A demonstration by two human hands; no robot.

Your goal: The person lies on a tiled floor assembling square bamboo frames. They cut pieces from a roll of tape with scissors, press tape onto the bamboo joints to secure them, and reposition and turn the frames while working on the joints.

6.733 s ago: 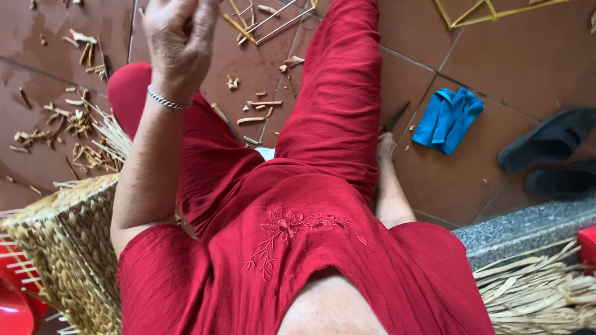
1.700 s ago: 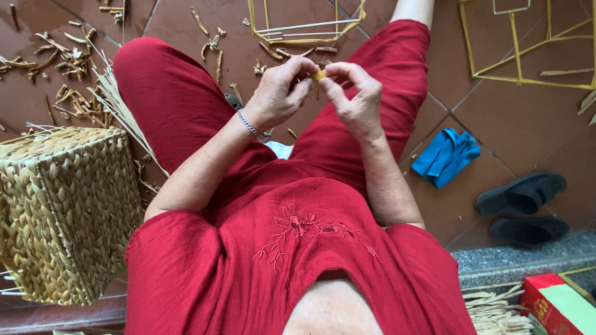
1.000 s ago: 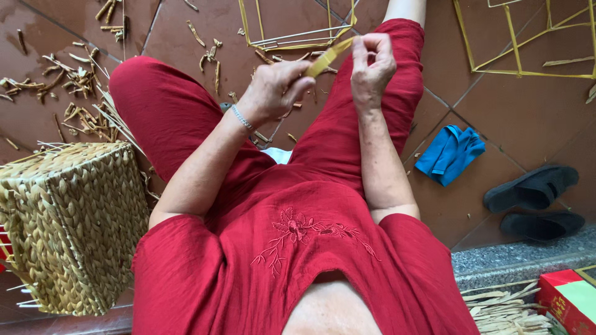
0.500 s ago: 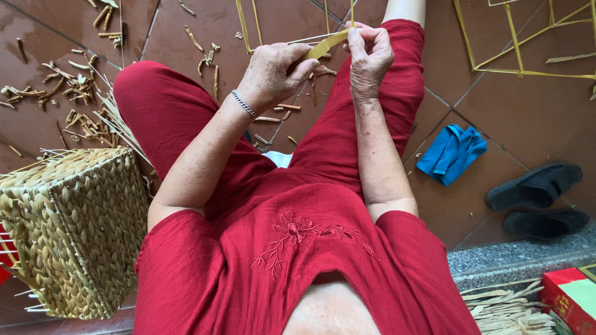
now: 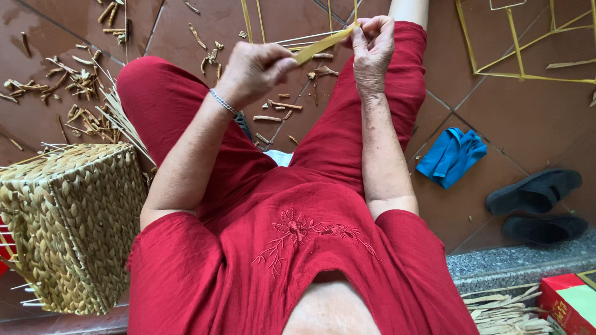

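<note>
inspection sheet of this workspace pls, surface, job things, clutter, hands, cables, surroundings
surface: red-brown tiled floor, person seated on it in red clothes.
job's things: flat yellow strip held between both hands above the knees; woven basket at the person's left side, loose stakes sticking out.
clutter: cut straw scraps scattered on the tiles; blue cloth; pair of dark sandals; dried strands by a red box.
hands: left hand pinches the strip's near end, bracelet on wrist; right hand pinches the far end.
cables: nothing seen.
surroundings: yellow wire frames lying on the floor; grey stone step.
</note>
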